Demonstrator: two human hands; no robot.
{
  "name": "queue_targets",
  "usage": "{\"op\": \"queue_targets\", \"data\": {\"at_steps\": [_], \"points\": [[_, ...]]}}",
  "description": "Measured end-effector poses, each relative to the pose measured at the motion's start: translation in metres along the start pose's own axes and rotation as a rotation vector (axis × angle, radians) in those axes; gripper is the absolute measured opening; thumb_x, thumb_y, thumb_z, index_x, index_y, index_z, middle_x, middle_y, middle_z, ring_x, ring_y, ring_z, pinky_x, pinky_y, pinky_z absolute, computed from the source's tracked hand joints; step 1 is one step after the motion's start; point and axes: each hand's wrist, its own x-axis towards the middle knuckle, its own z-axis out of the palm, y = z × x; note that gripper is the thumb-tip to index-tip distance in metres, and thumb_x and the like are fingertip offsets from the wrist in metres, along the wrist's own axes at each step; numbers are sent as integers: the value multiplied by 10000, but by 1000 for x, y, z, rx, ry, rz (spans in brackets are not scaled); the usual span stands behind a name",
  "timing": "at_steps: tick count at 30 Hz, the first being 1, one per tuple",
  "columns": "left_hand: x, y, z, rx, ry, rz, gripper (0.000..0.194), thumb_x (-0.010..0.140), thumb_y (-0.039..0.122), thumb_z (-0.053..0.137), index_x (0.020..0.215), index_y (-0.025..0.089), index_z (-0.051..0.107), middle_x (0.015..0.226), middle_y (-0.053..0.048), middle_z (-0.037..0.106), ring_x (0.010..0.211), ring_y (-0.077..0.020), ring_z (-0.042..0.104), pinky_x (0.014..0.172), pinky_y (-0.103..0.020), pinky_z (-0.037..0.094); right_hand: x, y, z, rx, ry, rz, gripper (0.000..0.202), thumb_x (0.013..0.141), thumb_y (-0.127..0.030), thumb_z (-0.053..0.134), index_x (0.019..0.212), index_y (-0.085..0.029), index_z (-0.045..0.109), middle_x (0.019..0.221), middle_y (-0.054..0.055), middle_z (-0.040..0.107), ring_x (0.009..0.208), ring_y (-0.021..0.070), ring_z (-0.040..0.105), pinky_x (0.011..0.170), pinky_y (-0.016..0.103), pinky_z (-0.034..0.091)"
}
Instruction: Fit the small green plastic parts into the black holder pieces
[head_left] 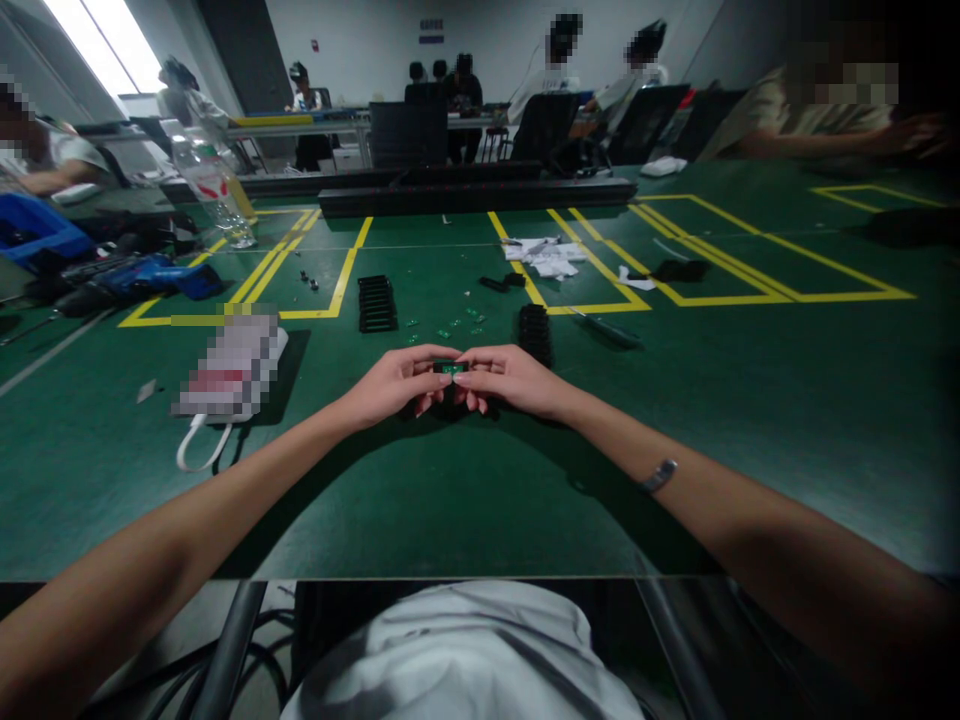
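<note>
Both hands meet above the green table [465, 510] around a small black part with a green circuit board [451, 369] in it. My left hand [397, 385] grips its left side, the thumb on its near face. On the right side, my right hand [510, 380] holds it in the same way, the two thumb tips nearly touching at the board. Beyond the hands lie several small green boards [444, 334]. A row of black parts [376, 304] stands to their left, and another black stack [535, 335] is just behind my right hand.
At the left are a white device [236, 365] with a cable, a blue power tool [169, 277] and a plastic bottle [214, 190]. Crumpled white paper [545, 257] and a clear-handled tool [607, 330] lie right of centre. Other people sit around the room.
</note>
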Motion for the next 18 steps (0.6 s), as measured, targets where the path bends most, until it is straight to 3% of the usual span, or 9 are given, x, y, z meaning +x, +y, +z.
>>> {"op": "queue_targets", "data": {"at_steps": [18], "points": [[1, -1, 0, -2, 1, -1, 451, 902, 323, 640, 1302, 125, 571, 732, -29, 611, 533, -85, 535, 444, -168, 422, 0, 2, -1, -4, -8, -12, 297, 892, -418, 652, 976, -133, 668, 786, 51, 700, 600, 117, 621, 564, 240, 488]]}}
